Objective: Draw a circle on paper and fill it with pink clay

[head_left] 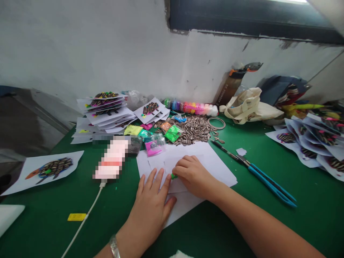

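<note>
My left hand (152, 200) lies flat on sheets of white paper (217, 165), its fingers spread. Close beside its index finger, my right hand (192, 175) is closed, with the fingertips pressed down at a small bit of green clay (174, 176). Most of that bit is hidden by the fingers. Just behind the hands, a packet of pink clay (154, 147) rests on the paper's far edge. A green clay packet (173, 133) and a yellow clay packet (133, 130) lie beyond, by a heap of striped sunflower seeds (196, 127).
Blue tweezers (271, 186) and a pen (223, 148) lie at the right. Stacked seed pictures (110, 114) stand back left; more (309, 139) lie right. A blurred-out phone-like object (113, 157) trails a white cable (91, 211). A bottle (231, 84) and cloth bag (247, 107) are behind.
</note>
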A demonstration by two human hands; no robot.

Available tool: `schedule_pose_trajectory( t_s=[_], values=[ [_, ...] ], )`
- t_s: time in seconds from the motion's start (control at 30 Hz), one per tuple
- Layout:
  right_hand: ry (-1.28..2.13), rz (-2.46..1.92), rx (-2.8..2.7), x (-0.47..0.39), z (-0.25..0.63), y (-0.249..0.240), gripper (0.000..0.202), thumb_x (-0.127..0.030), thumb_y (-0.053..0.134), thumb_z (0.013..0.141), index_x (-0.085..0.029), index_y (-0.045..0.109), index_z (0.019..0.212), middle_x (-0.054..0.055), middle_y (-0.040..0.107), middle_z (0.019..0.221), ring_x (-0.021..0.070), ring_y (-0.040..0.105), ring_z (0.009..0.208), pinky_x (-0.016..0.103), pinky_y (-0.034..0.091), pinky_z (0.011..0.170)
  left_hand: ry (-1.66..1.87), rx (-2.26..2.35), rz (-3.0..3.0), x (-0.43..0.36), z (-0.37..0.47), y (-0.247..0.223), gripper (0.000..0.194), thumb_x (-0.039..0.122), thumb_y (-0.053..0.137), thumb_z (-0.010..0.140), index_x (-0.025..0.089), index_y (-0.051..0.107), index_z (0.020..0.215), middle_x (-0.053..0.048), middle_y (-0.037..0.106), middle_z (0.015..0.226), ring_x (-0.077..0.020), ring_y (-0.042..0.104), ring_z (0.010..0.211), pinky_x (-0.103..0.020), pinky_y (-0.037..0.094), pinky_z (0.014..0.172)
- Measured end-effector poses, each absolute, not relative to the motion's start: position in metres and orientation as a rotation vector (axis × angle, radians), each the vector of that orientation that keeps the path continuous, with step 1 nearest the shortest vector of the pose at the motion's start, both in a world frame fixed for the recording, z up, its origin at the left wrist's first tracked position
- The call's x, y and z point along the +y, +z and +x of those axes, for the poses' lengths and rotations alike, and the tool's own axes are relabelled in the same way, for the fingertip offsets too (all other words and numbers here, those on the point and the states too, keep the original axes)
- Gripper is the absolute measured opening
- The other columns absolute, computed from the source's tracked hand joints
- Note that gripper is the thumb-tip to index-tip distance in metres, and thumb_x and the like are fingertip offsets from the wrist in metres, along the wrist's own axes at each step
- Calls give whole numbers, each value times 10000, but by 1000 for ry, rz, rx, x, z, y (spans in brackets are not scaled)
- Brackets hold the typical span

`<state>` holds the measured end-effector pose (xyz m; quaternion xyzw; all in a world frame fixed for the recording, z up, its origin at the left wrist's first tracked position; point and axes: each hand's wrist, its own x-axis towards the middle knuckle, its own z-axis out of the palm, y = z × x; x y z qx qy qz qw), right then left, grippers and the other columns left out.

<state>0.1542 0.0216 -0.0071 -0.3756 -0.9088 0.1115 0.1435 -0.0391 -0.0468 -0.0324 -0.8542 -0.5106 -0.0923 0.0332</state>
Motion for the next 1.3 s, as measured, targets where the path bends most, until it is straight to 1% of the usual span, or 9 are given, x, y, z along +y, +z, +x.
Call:
schedule_pose_trajectory(
  t_s=[0.4, 0.57, 0.7, 0.9, 1.03, 1.17, 1.3],
  values=[
    [219, -1052, -2647, 21, 155, -13, 141, -116, 514, 897, -205, 623, 889, 34, 622, 882, 182, 443, 847, 330, 264, 745, -276, -1582, -2620, -47, -39, -33, 500, 357, 533, 893, 205, 489, 1368, -122, 478, 1438, -350, 399, 1327, -583, 330, 1047],
    [232, -1044, -2651, 20, 154, -13, 138, -117, 514, 898, -204, 622, 900, 34, 622, 891, 182, 448, 855, 328, 269, 750, -263, -1562, -2619, -47, -38, -31, 502, 371, 540, 890, 193, 500, 1358, -126, 490, 1427, -355, 409, 1319, -585, 343, 1035],
    [327, -1082, -2598, 23, 158, -9, 137, -109, 522, 891, -198, 627, 900, 36, 624, 882, 182, 460, 856, 319, 281, 748, -255, -1569, -2619, -47, -39, -32, 499, 366, 525, 903, 205, 482, 1374, -123, 473, 1441, -352, 397, 1329, -584, 333, 1042],
    [528, -1127, -2365, 27, 169, -8, 182, -89, 484, 898, -189, 633, 926, 39, 618, 869, 174, 490, 833, 304, 313, 746, -262, -1560, -2627, -47, -40, -34, 495, 387, 507, 918, 214, 475, 1381, -121, 458, 1453, -353, 372, 1346, -589, 316, 1051],
    [525, -1069, -2466, 23, 167, -4, 204, -83, 515, 861, -187, 669, 945, 43, 611, 818, 179, 497, 802, 312, 322, 747, -269, -1535, -2614, -48, -40, -35, 505, 385, 512, 915, 206, 468, 1385, -125, 458, 1452, -357, 381, 1338, -590, 323, 1042],
    [490, -1054, -2566, 17, 163, 2, 214, -82, 519, 841, -192, 688, 908, 38, 598, 763, 178, 488, 776, 317, 315, 741, -278, -1517, -2601, -47, -40, -35, 518, 398, 516, 912, 197, 465, 1387, -131, 471, 1441, -356, 391, 1330, -583, 332, 1038],
    [433, -1089, -2636, 16, 160, 4, 173, -111, 525, 843, -192, 678, 843, 33, 589, 739, 172, 471, 759, 317, 295, 726, -272, -1512, -2600, -47, -40, -36, 520, 400, 525, 905, 200, 472, 1383, -131, 482, 1432, -356, 400, 1323, -580, 343, 1031]
  ],
)
